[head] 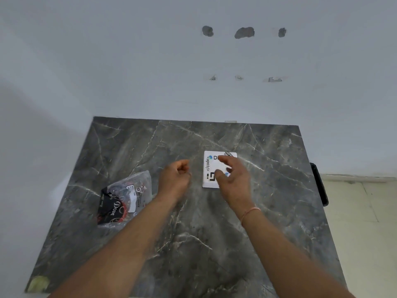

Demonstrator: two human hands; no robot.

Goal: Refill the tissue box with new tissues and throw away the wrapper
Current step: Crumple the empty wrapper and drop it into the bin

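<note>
A white square tissue box (209,168) with printed logos lies flat on the grey marble table (193,244), right of centre. My right hand (233,179) hovers over its right half with fingers spread and curved, holding nothing. My left hand (175,178) is just left of the box, fingers curled loosely into a fist, with nothing visible in it. A clear plastic tissue pack (123,200) with a black and red "Dove" label lies on the table to the left, apart from both hands.
The table stands against a pale wall (150,72) at the back and left. A black object (320,183) hangs off the table's right edge. Tiled floor (361,222) shows to the right. A yellowish scrap (38,283) sits at the near left corner.
</note>
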